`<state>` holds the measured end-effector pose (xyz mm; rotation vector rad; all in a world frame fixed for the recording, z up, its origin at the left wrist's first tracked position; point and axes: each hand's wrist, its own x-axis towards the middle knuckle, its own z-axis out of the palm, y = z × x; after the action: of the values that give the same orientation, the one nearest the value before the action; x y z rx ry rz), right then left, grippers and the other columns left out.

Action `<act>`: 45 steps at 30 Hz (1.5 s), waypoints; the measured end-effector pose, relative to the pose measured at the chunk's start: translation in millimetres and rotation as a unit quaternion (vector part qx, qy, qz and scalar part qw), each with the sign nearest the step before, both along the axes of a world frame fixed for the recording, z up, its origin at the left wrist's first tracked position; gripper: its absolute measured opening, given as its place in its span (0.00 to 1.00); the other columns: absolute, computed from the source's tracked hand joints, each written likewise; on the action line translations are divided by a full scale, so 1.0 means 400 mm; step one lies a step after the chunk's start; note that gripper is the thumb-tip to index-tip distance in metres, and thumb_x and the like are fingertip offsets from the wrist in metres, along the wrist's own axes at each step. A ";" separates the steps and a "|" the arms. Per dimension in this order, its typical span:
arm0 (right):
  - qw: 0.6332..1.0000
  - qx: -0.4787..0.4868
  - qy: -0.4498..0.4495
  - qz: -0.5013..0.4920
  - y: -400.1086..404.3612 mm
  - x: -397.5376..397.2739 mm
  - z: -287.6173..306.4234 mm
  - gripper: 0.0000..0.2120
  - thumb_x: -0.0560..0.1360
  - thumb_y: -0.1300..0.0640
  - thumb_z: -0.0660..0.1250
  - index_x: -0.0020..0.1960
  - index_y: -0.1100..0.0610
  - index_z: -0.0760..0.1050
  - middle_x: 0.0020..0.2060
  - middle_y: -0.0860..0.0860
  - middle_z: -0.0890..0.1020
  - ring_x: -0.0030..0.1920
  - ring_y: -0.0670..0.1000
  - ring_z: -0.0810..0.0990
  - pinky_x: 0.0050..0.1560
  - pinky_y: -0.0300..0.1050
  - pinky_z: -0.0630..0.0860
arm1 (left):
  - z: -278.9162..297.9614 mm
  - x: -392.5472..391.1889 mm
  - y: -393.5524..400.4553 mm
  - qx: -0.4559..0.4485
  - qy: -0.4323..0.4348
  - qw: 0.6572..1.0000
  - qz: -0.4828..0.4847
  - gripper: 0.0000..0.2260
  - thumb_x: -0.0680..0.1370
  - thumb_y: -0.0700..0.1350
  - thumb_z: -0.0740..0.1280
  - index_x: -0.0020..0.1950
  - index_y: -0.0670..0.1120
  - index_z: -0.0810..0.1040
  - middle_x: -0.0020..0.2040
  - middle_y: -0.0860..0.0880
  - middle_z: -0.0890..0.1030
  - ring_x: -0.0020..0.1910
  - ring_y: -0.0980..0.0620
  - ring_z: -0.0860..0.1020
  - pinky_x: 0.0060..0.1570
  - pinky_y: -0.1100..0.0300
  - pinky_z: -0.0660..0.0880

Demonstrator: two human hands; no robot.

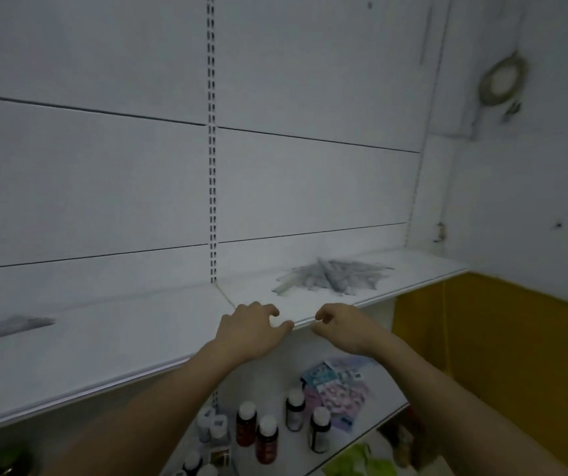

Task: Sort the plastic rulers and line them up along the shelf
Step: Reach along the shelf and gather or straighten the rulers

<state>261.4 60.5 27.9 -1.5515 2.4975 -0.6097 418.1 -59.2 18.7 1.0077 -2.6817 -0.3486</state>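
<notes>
Both the left hand (251,329) and right hand (339,326) hover loosely curled and empty at the shelf (138,341) edge, near the jumbled rulers (330,278), which a hasty grab could scatter off the front.

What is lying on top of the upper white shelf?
On the shelf lie a jumbled pile of clear rulers at right and a few rulers at far left. Whatever lies beneath the pile is hidden.
</notes>
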 end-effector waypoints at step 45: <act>0.982 -0.021 -0.075 0.172 -0.506 -1.162 -0.010 0.18 0.78 0.47 0.65 0.65 0.54 0.73 0.59 0.50 0.76 0.52 0.50 0.79 0.50 0.43 0.76 | -0.026 -1.085 -0.447 0.132 -0.013 0.969 0.208 0.19 0.66 0.63 0.73 0.37 0.47 0.78 0.39 0.42 0.80 0.44 0.45 0.80 0.44 0.54 0.76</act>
<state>-203.4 -141.9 23.8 -1.8212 2.0544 -0.6971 -15.7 -237.9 8.4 1.6223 -2.3975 -0.6140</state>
